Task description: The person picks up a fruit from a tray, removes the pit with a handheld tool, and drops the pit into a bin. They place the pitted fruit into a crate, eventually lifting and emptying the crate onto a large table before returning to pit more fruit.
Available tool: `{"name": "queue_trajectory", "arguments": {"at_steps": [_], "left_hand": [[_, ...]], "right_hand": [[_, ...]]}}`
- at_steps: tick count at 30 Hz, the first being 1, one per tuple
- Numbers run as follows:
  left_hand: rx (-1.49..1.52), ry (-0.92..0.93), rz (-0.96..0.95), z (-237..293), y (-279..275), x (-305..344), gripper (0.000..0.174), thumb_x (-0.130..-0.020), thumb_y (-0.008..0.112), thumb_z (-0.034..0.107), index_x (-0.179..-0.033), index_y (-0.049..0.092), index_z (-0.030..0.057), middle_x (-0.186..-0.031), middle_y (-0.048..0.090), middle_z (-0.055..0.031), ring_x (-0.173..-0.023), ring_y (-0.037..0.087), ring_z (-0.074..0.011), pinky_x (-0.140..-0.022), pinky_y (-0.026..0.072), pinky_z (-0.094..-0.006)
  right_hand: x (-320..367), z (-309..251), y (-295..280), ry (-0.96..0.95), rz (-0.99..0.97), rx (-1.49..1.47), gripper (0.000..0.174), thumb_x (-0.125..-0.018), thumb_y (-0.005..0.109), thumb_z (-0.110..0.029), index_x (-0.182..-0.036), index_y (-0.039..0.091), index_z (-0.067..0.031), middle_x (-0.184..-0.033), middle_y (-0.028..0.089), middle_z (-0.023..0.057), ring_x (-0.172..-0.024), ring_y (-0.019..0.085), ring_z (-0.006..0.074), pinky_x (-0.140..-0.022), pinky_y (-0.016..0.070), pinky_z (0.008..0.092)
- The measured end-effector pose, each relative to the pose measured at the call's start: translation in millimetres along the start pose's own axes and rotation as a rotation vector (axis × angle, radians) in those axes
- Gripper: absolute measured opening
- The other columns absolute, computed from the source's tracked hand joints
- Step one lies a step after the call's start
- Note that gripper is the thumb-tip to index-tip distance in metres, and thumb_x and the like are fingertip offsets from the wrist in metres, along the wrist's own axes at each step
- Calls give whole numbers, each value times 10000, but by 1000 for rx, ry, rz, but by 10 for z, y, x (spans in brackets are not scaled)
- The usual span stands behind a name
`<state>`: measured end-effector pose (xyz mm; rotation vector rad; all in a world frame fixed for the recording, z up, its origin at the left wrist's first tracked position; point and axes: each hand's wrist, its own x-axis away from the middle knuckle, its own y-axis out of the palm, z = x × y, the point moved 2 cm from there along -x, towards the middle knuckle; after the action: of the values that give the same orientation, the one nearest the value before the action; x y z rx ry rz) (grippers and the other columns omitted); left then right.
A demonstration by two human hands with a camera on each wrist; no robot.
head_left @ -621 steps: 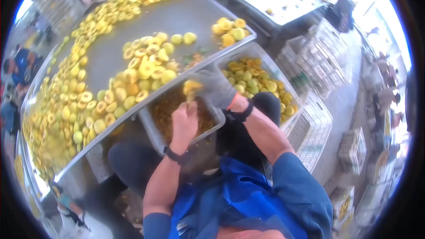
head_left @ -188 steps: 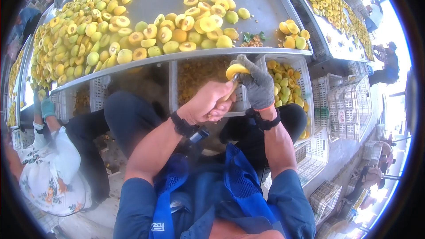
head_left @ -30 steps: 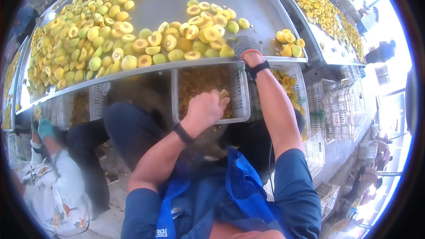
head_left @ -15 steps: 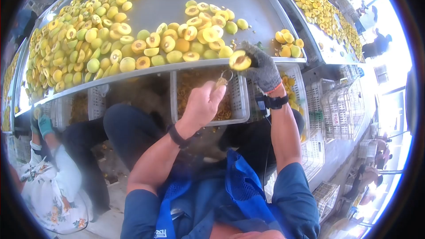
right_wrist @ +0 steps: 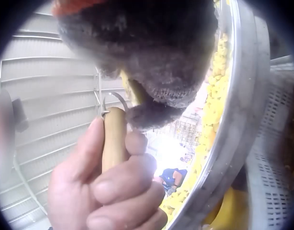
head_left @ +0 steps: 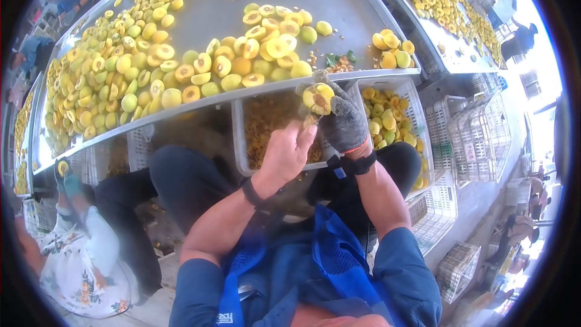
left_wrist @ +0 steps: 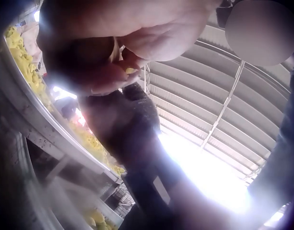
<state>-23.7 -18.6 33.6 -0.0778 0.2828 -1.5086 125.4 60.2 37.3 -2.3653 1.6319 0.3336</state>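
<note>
My bare left hand [head_left: 283, 150] grips a tool by its wooden handle [right_wrist: 114, 141]; a curved metal loop [right_wrist: 119, 97] stands out at the top in the right wrist view. In the grey-gloved right hand [head_left: 345, 124] is a halved yellow fruit [head_left: 318, 98], its cut face with a brown centre towards the head camera. Tool tip and fruit are close together; whether they touch I cannot tell. Both hands are over a crate [head_left: 239, 145] of brownish bits, in front of the metal table's rim [head_left: 212, 96]. The left wrist view shows the left hand [left_wrist: 151, 28] dark and close.
Halved fruits [head_left: 136, 79] heap the table's left side, with a small pile [head_left: 393, 51] at its right corner. A crate of fruit [head_left: 387, 122] stands right of the hands. White crates [head_left: 478, 139] are stacked farther right; a person in floral clothing [head_left: 91, 272] sits left.
Since a second ago, the gloved hand has come back from the table edge with a fruit half. It has moved down and left to the tool, which the left hand still grips.
</note>
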Motion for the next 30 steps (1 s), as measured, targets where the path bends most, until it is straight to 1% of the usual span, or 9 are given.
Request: {"name": "queue_trajectory", "arguments": {"at_steps": [5, 7, 9, 15, 18, 21, 24, 27, 30], "left_hand": [[-36, -20, 56, 101, -5, -44, 329, -1028, 618, 231, -828, 569, -25, -660, 584, -252, -639, 597, -467, -574, 444, -489], [-54, -21, 74, 110, 4, -49, 333, -1030, 616, 233, -825, 570, -26, -659, 585, -255, -639, 597, -470, -574, 444, -492], [-65, -20, 86, 94, 26, -54, 335, -1031, 614, 234, -826, 572, -27, -658, 587, -256, -637, 595, -473, -575, 444, -497], [-84, -15, 122, 109, 29, -68, 362, -1033, 609, 261, -827, 575, -34, -659, 594, -260, -645, 598, -488, -579, 445, -512], [-195, -7, 128, 79, 49, -59, 392, -1067, 565, 295, -850, 587, -31, -595, 567, -144, -549, 590, -266, -559, 448, -405], [-90, -124, 101, 18, 126, -39, 416, -1072, 551, 307, -842, 580, -40, -595, 549, -141, -565, 594, -262, -577, 448, -418], [-40, -30, 129, -19, 142, -67, 428, -1084, 525, 322, -831, 557, -22, -571, 521, -96, -493, 545, -206, -499, 428, -383], [296, -337, 14, 79, 128, -48, 428, -1095, 498, 349, -818, 528, 24, -557, 483, -35, -422, 472, -134, -397, 379, -321], [566, -469, -72, 208, 84, -56, 411, -1098, 484, 365, -820, 507, 64, -559, 461, 4, -388, 416, -86, -337, 335, -267]], "right_hand": [[-6, -169, -31, -401, 24, 648, 459, -927, 670, 12, -1377, 585, 31, -1335, 648, 153, -1155, 658, 228, -999, 526, 334], [10, -18, -53, -304, 40, 429, 479, -945, 658, -10, -1412, 556, 22, -1343, 645, 150, -1176, 644, 220, -1011, 513, 331], [63, 161, -34, 129, 78, -204, 499, -966, 640, -30, -1449, 521, 14, -1368, 631, 152, -1212, 621, 223, -1038, 492, 333], [84, 51, 2, 13, 114, 164, 490, -1005, 594, -58, -1478, 487, 13, -1440, 583, 165, -1285, 566, 251, -1111, 424, 361], [84, 4, 11, -100, 101, 305, 499, -1000, 600, -48, -1481, 484, 10, -1449, 575, 170, -1287, 568, 252, -1106, 428, 363], [101, -1, 34, -131, 110, 372, 503, -996, 605, -41, -1481, 483, 14, -1456, 565, 183, -1274, 581, 263, -1093, 439, 370], [96, -22, 43, -115, 118, 371, 515, -997, 611, -49, -1487, 471, 19, -1434, 580, 190, -1237, 607, 270, -1069, 459, 372], [99, 57, 23, -151, 129, 382, 537, -995, 625, -67, -1498, 457, 20, -1379, 620, 187, -1201, 627, 266, -1046, 477, 367], [82, -9, 32, -158, 115, 352, 556, -993, 636, -81, -1506, 447, 20, -1337, 646, 182, -1185, 636, 258, -1039, 481, 359]]}}
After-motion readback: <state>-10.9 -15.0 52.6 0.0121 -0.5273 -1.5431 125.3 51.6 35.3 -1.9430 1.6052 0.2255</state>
